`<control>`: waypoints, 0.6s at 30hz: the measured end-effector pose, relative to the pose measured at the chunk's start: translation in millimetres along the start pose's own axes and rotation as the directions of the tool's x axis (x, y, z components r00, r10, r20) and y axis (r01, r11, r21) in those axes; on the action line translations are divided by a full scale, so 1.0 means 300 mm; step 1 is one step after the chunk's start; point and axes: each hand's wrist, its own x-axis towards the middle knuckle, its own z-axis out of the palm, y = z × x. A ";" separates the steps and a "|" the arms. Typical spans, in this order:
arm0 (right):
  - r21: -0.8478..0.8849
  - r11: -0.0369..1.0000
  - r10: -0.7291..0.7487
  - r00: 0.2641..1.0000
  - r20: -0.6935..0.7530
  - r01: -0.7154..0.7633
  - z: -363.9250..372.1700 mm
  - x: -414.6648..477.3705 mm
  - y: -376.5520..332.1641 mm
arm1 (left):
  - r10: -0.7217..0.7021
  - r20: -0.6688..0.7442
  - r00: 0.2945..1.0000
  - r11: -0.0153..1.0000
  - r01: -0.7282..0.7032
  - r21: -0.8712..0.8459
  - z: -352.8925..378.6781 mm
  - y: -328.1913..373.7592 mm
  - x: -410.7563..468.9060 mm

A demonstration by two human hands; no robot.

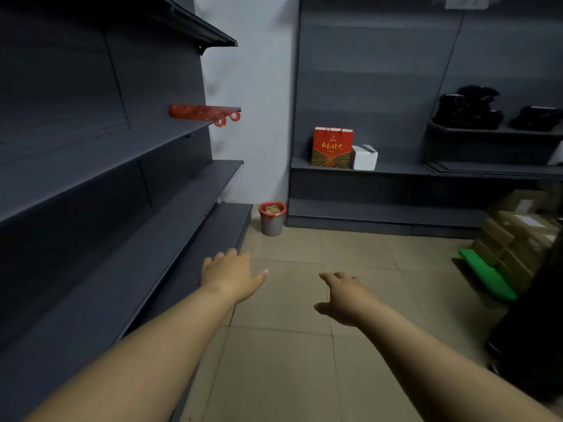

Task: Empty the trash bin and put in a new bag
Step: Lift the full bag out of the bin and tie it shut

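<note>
In the corner, the trash bin point(272, 219) holds crumpled, pale trash point(273, 208).

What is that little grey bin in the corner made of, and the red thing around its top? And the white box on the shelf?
The small grey trash bin looks like smooth, matte plastic, though painted metal is possible. The red liner bag folded over its rim looks like thin plastic film, since it wrinkles and clings. The white box on the dark shelf looks like foam or cardboard; it is too blurred to tell.
</note>
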 end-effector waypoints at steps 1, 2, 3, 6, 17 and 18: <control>0.024 1.000 -0.002 1.000 -0.003 0.002 -0.004 0.061 -0.004 | -0.002 0.019 1.000 1.000 0.003 -0.011 0.000 -0.010 0.057; 0.038 0.999 0.018 1.000 -0.013 -0.018 -0.008 0.120 -0.009 | -0.010 0.032 0.999 1.000 0.010 -0.004 0.005 -0.018 0.115; 0.043 0.999 0.033 0.999 -0.014 -0.032 -0.014 0.183 -0.009 | 0.000 0.037 0.999 1.000 -0.001 0.012 0.014 -0.027 0.180; 0.046 0.997 0.069 0.997 0.015 -0.070 -0.044 0.339 -0.014 | 0.022 0.079 0.997 1.000 -0.023 0.014 0.034 -0.033 0.338; 0.002 0.998 0.069 0.997 0.025 -0.069 -0.165 0.999 0.085 | 0.051 0.177 0.983 0.999 -0.050 -0.007 0.150 0.047 0.920; 0.003 0.998 0.068 0.997 0.025 -0.068 -0.185 1.073 0.100 | 0.046 0.173 0.984 0.999 -0.045 -0.008 0.150 0.057 0.994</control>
